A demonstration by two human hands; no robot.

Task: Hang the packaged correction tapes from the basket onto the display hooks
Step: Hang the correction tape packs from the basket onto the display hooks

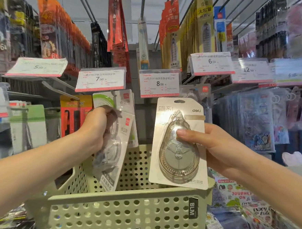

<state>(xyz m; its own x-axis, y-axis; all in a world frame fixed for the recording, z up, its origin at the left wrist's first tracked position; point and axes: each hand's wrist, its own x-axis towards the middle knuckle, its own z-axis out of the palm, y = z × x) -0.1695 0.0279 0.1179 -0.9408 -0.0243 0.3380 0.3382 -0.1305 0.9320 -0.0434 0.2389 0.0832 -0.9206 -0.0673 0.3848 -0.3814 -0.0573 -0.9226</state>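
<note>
My right hand (214,147) grips a carded correction tape (181,134), a clear grey teardrop blister on a white "deli" card, held upright just below the 8.00 price tag (160,83). My left hand (94,126) is closed on another packaged correction tape (115,147) with a clear blister, tilted, right below the 7.90 price tag (100,79). Behind it hangs a green-and-white correction tape pack (112,99) on a hook. The pale green perforated basket (122,210) sits below both hands.
Rows of metal hooks (83,4) with pen and refill packs fill the wall above. An orange pack (74,114) hangs left of my left hand. Sticker and stationery packs (257,121) crowd the right side and lie beside the basket.
</note>
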